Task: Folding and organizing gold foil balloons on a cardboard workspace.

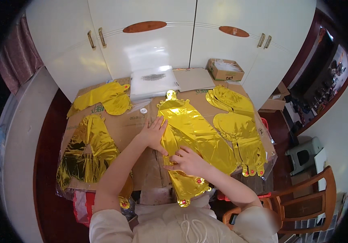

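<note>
I have my left hand [153,133] spread flat, palm down on the left edge of the long, flattened gold foil balloon [190,137] lying mid-bench on the cardboard-covered bench [135,121], which I judge pins it so it cannot slide. My right hand [188,162] rests on the balloon's nearer part, fingers curled and pressing the foil, seemingly smoothing it. More gold foil shapes [87,154] lie left and right.

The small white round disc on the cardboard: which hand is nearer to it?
Left. The left hand lies just below the white disc; the right hand is farther down-right, on the gold foil balloon.
</note>
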`<state>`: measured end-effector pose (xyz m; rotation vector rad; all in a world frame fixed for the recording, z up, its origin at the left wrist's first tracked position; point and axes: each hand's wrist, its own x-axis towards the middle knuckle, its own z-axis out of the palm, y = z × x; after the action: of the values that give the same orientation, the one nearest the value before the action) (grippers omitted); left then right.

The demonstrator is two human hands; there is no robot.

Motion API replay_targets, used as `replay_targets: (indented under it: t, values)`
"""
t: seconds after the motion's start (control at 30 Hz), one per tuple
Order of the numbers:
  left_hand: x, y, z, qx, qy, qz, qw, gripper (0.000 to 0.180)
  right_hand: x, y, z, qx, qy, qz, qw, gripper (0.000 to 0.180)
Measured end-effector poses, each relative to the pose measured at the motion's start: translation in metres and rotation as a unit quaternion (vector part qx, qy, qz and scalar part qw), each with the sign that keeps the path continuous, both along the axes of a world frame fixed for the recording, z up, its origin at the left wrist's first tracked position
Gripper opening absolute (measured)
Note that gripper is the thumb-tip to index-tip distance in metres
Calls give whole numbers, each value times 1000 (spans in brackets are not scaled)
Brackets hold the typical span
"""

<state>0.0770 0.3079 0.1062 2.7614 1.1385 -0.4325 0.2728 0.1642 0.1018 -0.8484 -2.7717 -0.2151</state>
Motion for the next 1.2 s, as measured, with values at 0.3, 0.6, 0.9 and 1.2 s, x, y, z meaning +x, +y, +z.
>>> replay_targets:
  t: [0.3,0.6,0.9,1.2]
  values:
    - [-3,5,-4,-21,-29,1,999,146,30,-24,16,-113,137,-124,976,47]
    - [7,-25,-1,64,-222,-93,968,104,120,-51,17,-118,123,-524,835,59]
    - [46,-106,-1,91,-193,-241,947,79,134,-38,13,-222,131,-544,799,57]
    - [41,-105,-8,76,-198,-244,946,80,136,-34,9,-145,104,-537,825,36]
